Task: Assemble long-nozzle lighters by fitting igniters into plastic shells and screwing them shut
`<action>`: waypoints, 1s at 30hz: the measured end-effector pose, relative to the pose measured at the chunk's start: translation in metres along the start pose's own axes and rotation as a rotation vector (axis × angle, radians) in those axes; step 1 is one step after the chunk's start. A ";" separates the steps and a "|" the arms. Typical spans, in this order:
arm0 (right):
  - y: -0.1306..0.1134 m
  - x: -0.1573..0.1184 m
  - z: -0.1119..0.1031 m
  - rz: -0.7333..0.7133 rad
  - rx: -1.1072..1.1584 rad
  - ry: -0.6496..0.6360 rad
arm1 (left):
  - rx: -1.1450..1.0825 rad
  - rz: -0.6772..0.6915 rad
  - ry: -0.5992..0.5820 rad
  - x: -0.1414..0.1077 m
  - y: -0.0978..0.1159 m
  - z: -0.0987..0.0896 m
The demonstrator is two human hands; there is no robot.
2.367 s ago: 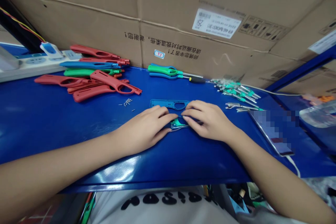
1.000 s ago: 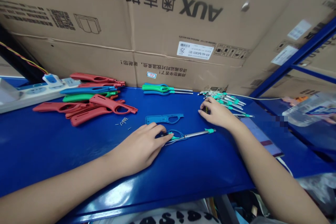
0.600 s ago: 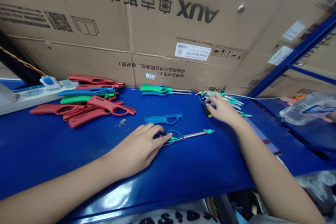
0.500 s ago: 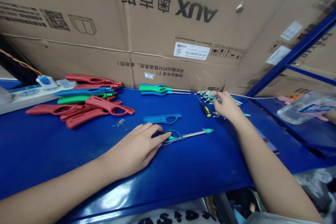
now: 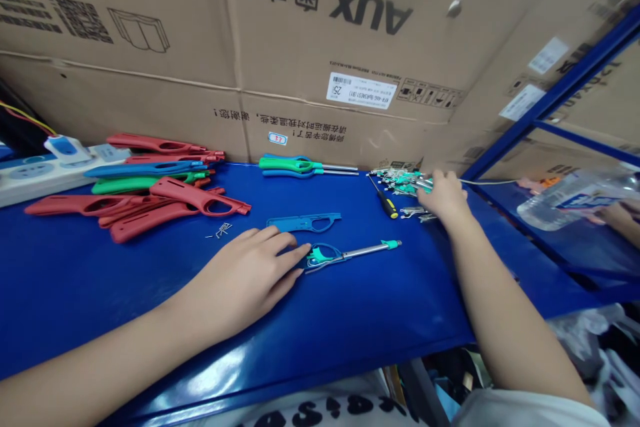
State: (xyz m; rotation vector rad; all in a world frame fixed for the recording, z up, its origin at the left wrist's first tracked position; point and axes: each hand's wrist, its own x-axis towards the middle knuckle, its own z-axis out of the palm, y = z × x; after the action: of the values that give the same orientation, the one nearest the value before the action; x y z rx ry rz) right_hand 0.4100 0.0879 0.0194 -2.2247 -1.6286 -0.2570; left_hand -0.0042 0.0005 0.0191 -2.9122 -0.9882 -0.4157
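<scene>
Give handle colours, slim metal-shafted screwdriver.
Black and yellow screwdriver handle, clearest in the head view.

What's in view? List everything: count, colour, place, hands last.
Boxes: several, brown, behind table
Table: 1, blue, foreground
Power strip: 1, white, back left
Handles: several, red, blue, green, left
Tubed tools: several, green, blue, back centre
Pins: several, silver, near handles
Half shell: 1, blue, centre
Tubed assembly: 1, blue, teal, silver, centre
Screwdriver: 1, black, yellow, right of centre
Loose parts: pile, teal, silver, back right
Bottle: 1, clear, right
Frame: 1, blue, right
Other person's hand, seemingly: 1, right edge
Shirt: 1, pale, bottom edge
Left hand: 1, on tubed assembly
Right hand: 1, at loose parts
</scene>
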 end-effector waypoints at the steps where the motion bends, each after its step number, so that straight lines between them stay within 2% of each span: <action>1: 0.003 0.002 -0.004 -0.019 0.012 -0.012 | 0.004 0.002 0.007 0.000 0.001 0.001; 3: 0.007 0.004 -0.011 -0.094 0.048 -0.091 | 0.000 -0.001 0.007 0.000 0.003 0.002; 5: 0.009 0.003 -0.016 -0.190 0.091 -0.230 | -0.012 -0.010 -0.015 0.000 0.005 0.004; 7: 0.009 0.001 -0.015 -0.261 0.132 -0.371 | -0.027 -0.019 -0.048 0.000 0.006 0.004; 9: 0.009 -0.002 -0.011 -0.293 0.162 -0.453 | -0.036 -0.029 -0.070 -0.001 0.005 0.005; 12: 0.008 -0.005 -0.006 -0.318 0.186 -0.451 | -0.043 -0.039 -0.078 -0.002 0.004 0.007; 17: -0.001 -0.005 -0.014 -0.384 0.214 -0.261 | -0.076 -0.048 -0.091 -0.001 0.003 0.009; 20: -0.023 -0.011 -0.023 -0.418 0.269 -0.117 | -0.150 -0.062 -0.073 0.000 0.003 0.008; 22: -0.045 -0.023 -0.026 -0.451 0.426 0.001 | -0.225 -0.082 -0.034 0.002 0.001 0.006; 23: -0.058 -0.032 -0.026 -0.474 0.548 -0.020 | -0.264 -0.095 -0.009 0.003 0.000 0.006; 25: -0.084 -0.055 -0.025 -0.517 0.752 -0.200 | -0.344 -0.118 0.046 0.005 -0.002 0.007; 27: -0.107 -0.080 -0.020 -0.602 0.880 -0.327 | -0.427 -0.138 0.091 0.006 -0.003 0.008; 30: -0.132 -0.111 -0.011 -0.665 1.001 -0.435 | -0.564 -0.165 0.127 0.007 -0.003 0.012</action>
State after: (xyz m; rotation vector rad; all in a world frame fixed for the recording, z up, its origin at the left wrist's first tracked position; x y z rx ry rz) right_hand 0.2506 0.0206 0.0138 -0.9906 -2.0233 0.7678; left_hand 0.0025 0.0082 0.0097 -3.2216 -1.2697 -1.0275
